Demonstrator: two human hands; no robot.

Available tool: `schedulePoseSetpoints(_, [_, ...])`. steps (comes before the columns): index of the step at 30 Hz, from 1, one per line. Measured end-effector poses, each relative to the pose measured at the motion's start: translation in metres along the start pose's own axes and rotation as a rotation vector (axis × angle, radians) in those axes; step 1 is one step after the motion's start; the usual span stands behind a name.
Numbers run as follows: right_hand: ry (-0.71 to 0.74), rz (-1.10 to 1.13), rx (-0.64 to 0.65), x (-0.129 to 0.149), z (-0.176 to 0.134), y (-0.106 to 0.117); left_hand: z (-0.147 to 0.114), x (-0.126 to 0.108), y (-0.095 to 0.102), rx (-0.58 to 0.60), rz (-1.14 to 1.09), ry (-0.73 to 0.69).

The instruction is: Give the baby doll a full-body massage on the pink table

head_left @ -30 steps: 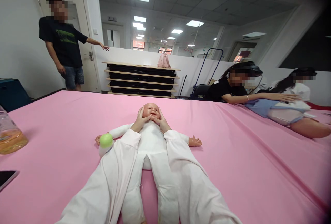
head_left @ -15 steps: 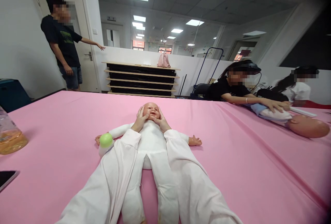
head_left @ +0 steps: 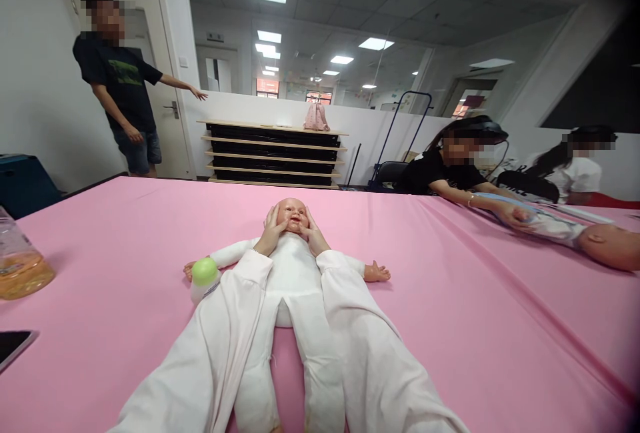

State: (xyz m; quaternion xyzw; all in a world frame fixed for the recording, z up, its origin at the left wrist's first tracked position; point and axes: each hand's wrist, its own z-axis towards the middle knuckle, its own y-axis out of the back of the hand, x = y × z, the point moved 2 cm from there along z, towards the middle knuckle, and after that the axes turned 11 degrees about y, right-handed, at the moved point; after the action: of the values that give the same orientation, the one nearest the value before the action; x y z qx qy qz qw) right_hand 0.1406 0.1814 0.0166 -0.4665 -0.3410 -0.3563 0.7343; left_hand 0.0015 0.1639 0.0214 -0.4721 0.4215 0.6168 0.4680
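Observation:
A baby doll (head_left: 293, 269) in a white suit lies on its back on the pink table (head_left: 450, 313), head away from me. My left hand (head_left: 271, 231) cups the left side of the doll's head (head_left: 291, 213); my right hand (head_left: 311, 232) cups the right side. Both of my arms are in white sleeves and lie along the doll's body. A baby bottle with a green cap (head_left: 204, 277) lies by the doll's outstretched hand on the left.
A clear jug with amber liquid (head_left: 17, 261) and a dark phone (head_left: 13, 346) sit at the left edge. Two people at the right handle another doll (head_left: 595, 243). A person in black (head_left: 123, 83) stands by a door; a low shelf (head_left: 273, 153) is behind.
My hands stay on the doll's head. The people at the right have shifted their doll on the table. The standing person has changed stance slightly.

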Motion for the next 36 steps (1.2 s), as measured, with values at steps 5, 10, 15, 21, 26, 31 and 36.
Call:
schedulePoseSetpoints(5, [-0.019, 0.026, -0.016, 0.0044, -0.0019, -0.0031, -0.0016, -0.0011, -0.0006, -0.014, 0.037, -0.009])
schedulePoseSetpoints(10, [0.006, -0.044, 0.012, 0.0078, -0.0052, -0.0054, -0.0028, -0.0012, -0.0011, -0.018, 0.107, -0.050])
schedulePoseSetpoints(15, [-0.007, 0.024, -0.025, 0.0059, -0.0019, -0.0034, -0.0013, -0.0001, -0.0007, -0.013, 0.071, -0.004])
schedulePoseSetpoints(21, [0.022, -0.035, 0.002, 0.0059, -0.0036, -0.0044, -0.0028, -0.0010, -0.0009, -0.021, 0.109, -0.033])
schedulePoseSetpoints(26, [-0.003, 0.017, -0.017, 0.0021, 0.0000, -0.0010, -0.0003, -0.0006, -0.0009, -0.017, 0.056, 0.012])
schedulePoseSetpoints(31, [0.038, -0.020, -0.003, 0.0027, -0.0009, -0.0010, -0.0012, 0.0002, -0.0014, -0.009, 0.108, -0.051])
schedulePoseSetpoints(36, [0.049, -0.005, -0.024, 0.0018, -0.0001, 0.0000, 0.0002, 0.0018, -0.0016, -0.009, 0.062, -0.015])
